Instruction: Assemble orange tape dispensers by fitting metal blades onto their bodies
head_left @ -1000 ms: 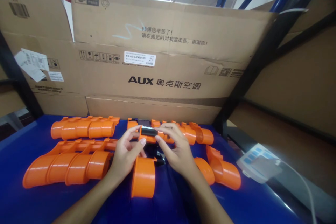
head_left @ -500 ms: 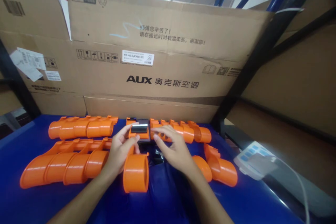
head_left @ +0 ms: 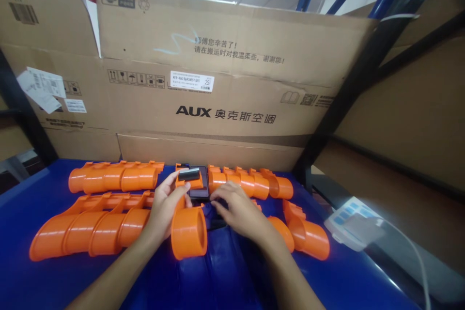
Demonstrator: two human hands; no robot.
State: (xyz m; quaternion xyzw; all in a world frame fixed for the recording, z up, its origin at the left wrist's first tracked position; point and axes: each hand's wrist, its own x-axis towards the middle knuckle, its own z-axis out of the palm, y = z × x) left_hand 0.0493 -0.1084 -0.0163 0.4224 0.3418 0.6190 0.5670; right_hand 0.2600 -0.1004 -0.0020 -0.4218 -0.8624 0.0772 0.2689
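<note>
In the head view, the person's left hand point(head_left: 167, 208) holds an orange tape dispenser point(head_left: 189, 235) above the blue table surface point(head_left: 225, 283), near its middle, with the thumb on the near side of the upper end and the fingers wrapped behind it. That end carries a black roller point(head_left: 189, 175) with a pale toothed strip point(head_left: 189, 170) along its far edge, while the wide round drum hangs below, just beside the wrist, its open side turned to the right. The right hand point(head_left: 234, 206) is apart from the dispenser, its fingers bent and drawn fairly close together over a small dark item point(head_left: 217, 224); whether they grip it cannot be told. Behind the hands lies a dark rectangular object point(head_left: 199, 189). More orange dispensers stand in a back left row point(head_left: 112, 179), a front left row point(head_left: 90, 230) and a back right row point(head_left: 250, 185), and another point(head_left: 314, 240) sits at the front right. A white-and-blue box point(head_left: 352, 223) with a white cable point(head_left: 417, 252) is at the table's right edge. A cardboard panel point(head_left: 225, 77) printed "AUX" rises behind everything.
</note>
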